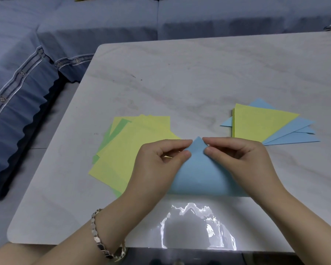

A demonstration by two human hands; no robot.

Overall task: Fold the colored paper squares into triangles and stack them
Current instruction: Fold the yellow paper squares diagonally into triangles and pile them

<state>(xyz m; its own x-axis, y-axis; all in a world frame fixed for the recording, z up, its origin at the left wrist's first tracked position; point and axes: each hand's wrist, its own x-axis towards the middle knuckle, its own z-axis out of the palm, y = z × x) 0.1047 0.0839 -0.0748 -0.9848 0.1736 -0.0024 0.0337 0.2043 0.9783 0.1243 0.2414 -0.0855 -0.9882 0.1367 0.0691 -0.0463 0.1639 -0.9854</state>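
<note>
my left hand (pixel 157 167) and right hand (pixel 243 163) each pinch the blue paper (pixel 199 175) by its tip, thumb and forefinger curled on it from either side. it's at lower centre of the frame on the table (pixel 180 83), tip pointing up-frame, long folded edge running left-right.

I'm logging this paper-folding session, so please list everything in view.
blue paper: one, light blue, front centre, folded over
unfolded squares: several, yellow and green, loose pile left of it
folded triangles: several, yellow on blue, fanned stack at right
table: one, white marbled
sofa: one, blue, behind and left
bracelet: one, metallic, left wrist
left hand: one, pinching blue paper's top corner
right hand: one, pinching same corner
</note>
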